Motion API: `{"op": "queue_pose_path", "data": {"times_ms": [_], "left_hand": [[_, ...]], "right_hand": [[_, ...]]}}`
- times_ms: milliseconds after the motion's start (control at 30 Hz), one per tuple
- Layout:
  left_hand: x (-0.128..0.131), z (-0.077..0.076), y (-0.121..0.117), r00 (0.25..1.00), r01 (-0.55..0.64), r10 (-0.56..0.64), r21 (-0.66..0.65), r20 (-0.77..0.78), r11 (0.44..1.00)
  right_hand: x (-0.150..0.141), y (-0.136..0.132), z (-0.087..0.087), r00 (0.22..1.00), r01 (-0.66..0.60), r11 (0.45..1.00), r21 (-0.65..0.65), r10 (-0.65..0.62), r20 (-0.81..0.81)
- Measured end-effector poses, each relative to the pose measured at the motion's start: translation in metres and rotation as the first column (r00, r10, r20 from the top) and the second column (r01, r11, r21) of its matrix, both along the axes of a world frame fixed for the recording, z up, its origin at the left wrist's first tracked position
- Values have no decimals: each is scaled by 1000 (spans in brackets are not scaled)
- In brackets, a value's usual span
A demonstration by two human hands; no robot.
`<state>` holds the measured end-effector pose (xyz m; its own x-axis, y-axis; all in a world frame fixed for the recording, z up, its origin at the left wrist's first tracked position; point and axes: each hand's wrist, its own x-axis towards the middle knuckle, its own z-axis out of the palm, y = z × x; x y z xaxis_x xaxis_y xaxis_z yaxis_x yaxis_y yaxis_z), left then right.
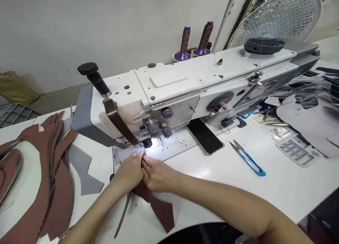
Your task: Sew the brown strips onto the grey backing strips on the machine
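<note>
My left hand (130, 170) and my right hand (156, 174) meet side by side just in front of the needle of a white sewing machine (201, 81). Both have their fingers pressed together on a brown leather piece (161, 210), which runs from under the hands back toward me. A narrow brown strap (118, 121) comes down the machine's head to the needle area. The machine's lamp lights the plate right of my fingertips. The needle itself is hidden behind the hands and the strap.
A stack of brown cut pieces (39, 180) and grey pieces (82, 166) lies at the left. A black phone (208, 136), blue thread snips (249, 159) and a calculator (296, 150) sit on the white table at the right. Two thread cones (194, 39) and a fan (278, 16) stand behind.
</note>
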<state>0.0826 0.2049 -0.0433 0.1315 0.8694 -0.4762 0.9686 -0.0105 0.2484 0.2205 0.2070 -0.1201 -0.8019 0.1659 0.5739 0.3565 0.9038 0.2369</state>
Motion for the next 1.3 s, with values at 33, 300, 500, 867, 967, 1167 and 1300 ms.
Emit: {"op": "queue_pose_path", "data": {"times_ms": [33, 300, 500, 867, 967, 1167, 1300], "left_hand": [[0, 0, 0, 1000, 2, -2, 1, -4, 1000], [1, 3, 0, 1000, -3, 3, -3, -18, 1000], [1, -1, 1, 1000, 2, -2, 30, -21, 1000], [1, -1, 2, 998, 41, -40, 25, -44, 999], [2, -2, 2, 996, 50, -47, 40, -76, 998], [-10, -10, 1, 991, 50, -31, 146, -131, 988], [-23, -16, -2, 989, 128, -105, 234, -108, 964]], "right_hand": [[0, 0, 0, 1000, -2, 1000, -1, 2, -1], [-1, 0, 0, 1000, -17, 1000, -19, 17, 21], [-1, 0, 1, 1000, -1, 1000, -5, 1, 18], [-1, 3, -3, 998, 3, 1000, -3, -3, 64], [-2, 3, -4, 998, 27, 1000, -1, -27, 51], [0, 4, 0, 999, 50, 998, 24, -50, -9], [1, -4, -2, 999, 53, 998, 20, -53, -8]]}}
